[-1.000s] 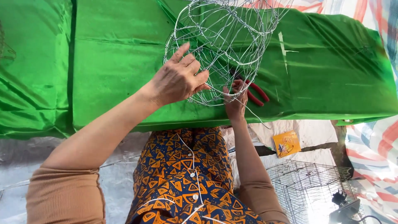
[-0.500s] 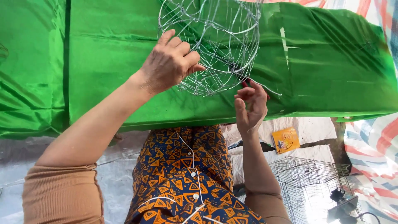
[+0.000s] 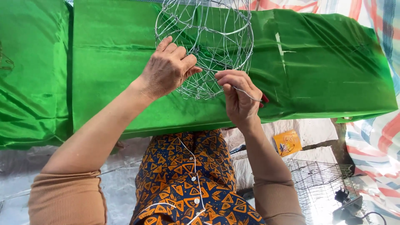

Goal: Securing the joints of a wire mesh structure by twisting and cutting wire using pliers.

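A round frame of bent silver wire stands on a table draped in shiny green cloth. My left hand grips the frame's lower left side, fingers curled around its wires. My right hand is at the frame's lower right edge, pinching a loose strand of wire between thumb and fingers. A red tool handle shows just behind that hand. Whether it is held I cannot tell.
A patterned orange and blue garment covers my lap. A small yellow packet lies on the pale ground sheet. A black wire-mesh cage sits lower right. A striped tarp lies at the right.
The wire frame has shifted a little up and left. My right hand rose from below the frame to its lower edge and closed on a wire strand.
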